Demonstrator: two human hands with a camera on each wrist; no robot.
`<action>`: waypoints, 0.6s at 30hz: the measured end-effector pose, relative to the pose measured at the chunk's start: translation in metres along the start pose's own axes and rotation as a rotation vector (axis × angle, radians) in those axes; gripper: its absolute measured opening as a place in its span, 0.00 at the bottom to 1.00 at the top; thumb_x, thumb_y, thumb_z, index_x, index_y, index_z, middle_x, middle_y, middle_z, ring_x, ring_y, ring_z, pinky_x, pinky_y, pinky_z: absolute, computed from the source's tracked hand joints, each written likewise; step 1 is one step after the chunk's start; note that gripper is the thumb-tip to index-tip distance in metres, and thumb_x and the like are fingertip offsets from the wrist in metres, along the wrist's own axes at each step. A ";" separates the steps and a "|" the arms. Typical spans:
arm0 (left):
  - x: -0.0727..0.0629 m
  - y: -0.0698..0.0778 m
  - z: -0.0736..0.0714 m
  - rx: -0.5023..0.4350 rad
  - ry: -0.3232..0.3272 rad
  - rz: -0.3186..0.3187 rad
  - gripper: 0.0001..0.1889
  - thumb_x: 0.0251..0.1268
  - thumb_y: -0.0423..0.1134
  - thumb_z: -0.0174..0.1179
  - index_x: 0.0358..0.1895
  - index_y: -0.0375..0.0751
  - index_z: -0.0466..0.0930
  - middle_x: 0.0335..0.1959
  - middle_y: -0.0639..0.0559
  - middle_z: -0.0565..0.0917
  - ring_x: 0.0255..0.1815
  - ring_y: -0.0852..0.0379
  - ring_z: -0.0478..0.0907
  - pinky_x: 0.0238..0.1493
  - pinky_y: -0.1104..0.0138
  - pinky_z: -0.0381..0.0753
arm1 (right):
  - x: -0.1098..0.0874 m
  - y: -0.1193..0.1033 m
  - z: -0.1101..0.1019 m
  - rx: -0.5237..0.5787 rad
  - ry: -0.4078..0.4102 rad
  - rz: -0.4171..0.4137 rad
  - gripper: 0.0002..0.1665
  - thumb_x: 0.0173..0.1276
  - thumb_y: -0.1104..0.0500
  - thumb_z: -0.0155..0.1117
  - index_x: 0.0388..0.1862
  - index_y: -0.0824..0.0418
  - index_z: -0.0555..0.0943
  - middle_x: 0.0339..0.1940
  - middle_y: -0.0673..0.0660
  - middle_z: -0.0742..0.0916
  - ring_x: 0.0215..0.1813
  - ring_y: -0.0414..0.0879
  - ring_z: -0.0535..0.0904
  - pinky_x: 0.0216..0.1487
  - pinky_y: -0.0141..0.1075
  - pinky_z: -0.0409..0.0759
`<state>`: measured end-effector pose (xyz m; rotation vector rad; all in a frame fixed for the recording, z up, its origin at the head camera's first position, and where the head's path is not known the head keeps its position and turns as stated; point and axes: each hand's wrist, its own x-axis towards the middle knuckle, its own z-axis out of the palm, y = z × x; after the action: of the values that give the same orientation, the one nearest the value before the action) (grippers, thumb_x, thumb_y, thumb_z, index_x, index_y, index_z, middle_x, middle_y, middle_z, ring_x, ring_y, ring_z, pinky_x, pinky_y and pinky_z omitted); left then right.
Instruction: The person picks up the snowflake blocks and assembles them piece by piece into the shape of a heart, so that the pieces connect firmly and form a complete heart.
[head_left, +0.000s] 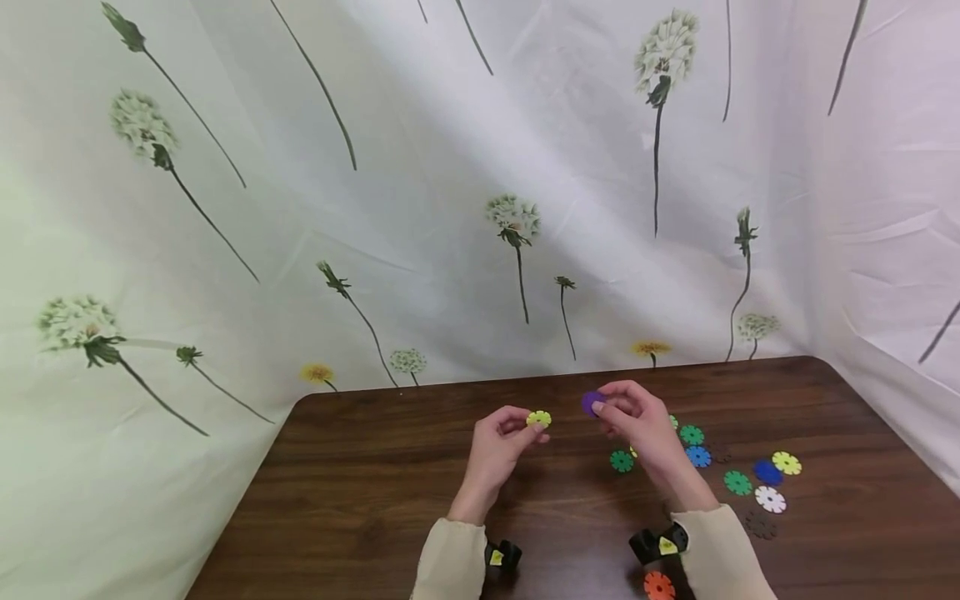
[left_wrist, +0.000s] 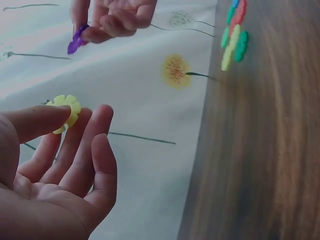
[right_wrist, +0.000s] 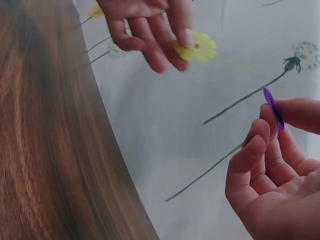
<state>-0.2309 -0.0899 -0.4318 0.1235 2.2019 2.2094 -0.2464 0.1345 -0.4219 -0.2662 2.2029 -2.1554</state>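
Note:
My left hand [head_left: 498, 447] pinches a yellow notched disc [head_left: 538, 418] between thumb and fingers, raised over the table. In the left wrist view the same yellow disc [left_wrist: 68, 111] shows its petal-like edge under the thumb. To the right and at a similar height, my right hand [head_left: 643, 425] pinches a purple notched disc [head_left: 592, 403]. Seen from the right wrist, that purple disc [right_wrist: 273, 109] stands nearly edge-on between thumb and fingertips. The two discs are apart, with a gap between the hands.
Several loose discs lie on the brown wooden table [head_left: 360, 483] at the right, among them a green disc [head_left: 621, 461], a white disc [head_left: 770, 499] and a dark blue disc [head_left: 767, 472]. An orange disc [head_left: 659, 585] lies near the front. A dandelion-print cloth [head_left: 442, 300] hangs behind.

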 end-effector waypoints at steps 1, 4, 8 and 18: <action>0.000 0.001 0.001 -0.006 -0.005 0.001 0.12 0.62 0.32 0.64 0.45 0.27 0.78 0.42 0.35 0.85 0.38 0.47 0.87 0.49 0.58 0.84 | 0.000 0.000 0.002 -0.013 -0.002 0.003 0.21 0.68 0.54 0.64 0.54 0.65 0.73 0.32 0.51 0.86 0.33 0.43 0.80 0.39 0.33 0.83; 0.000 0.005 0.003 -0.005 -0.018 0.008 0.12 0.62 0.32 0.64 0.45 0.28 0.78 0.42 0.37 0.86 0.37 0.50 0.87 0.49 0.58 0.84 | 0.000 0.001 0.005 -0.040 -0.014 0.003 0.21 0.68 0.54 0.64 0.54 0.64 0.73 0.34 0.49 0.86 0.34 0.44 0.80 0.39 0.34 0.83; -0.001 0.008 0.004 -0.014 -0.028 0.011 0.12 0.62 0.31 0.63 0.45 0.27 0.78 0.42 0.38 0.86 0.37 0.51 0.87 0.50 0.56 0.84 | -0.001 0.000 0.007 -0.057 -0.019 -0.008 0.20 0.68 0.55 0.63 0.54 0.63 0.74 0.35 0.51 0.86 0.34 0.45 0.81 0.40 0.34 0.83; -0.004 0.010 0.006 -0.006 -0.051 0.037 0.12 0.63 0.31 0.63 0.46 0.26 0.77 0.44 0.34 0.85 0.38 0.50 0.87 0.48 0.63 0.85 | -0.005 -0.004 0.014 -0.076 -0.057 -0.023 0.19 0.68 0.57 0.63 0.52 0.66 0.74 0.37 0.60 0.86 0.34 0.45 0.81 0.40 0.33 0.83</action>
<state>-0.2260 -0.0842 -0.4218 0.2189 2.1847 2.2048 -0.2393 0.1216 -0.4187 -0.3539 2.2636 -2.0512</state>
